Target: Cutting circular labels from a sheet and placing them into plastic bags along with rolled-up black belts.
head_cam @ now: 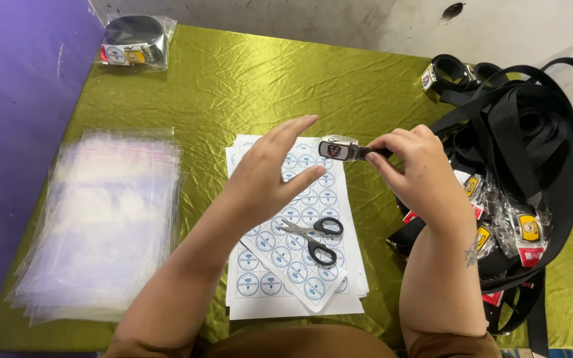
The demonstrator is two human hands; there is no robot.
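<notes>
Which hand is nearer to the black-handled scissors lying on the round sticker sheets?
The left hand. It hovers open just above and left of the black-handled scissors. The right hand is farther up and right, its fingers holding a small metal buckle.

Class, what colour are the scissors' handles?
Black; the scissors lie on the sticker sheets, seen in the head view.

My left hand (270,174) is raised with the fingers (300,124) spread and loose, palm turned toward the right, gripping nothing. My right hand (414,162) is curled, thumb and fingers pinched together at their tips, knuckles upward. Both bare forearms angle in from the bottom edge, converging toward the middle, the right wrist bent slightly inward.
</notes>
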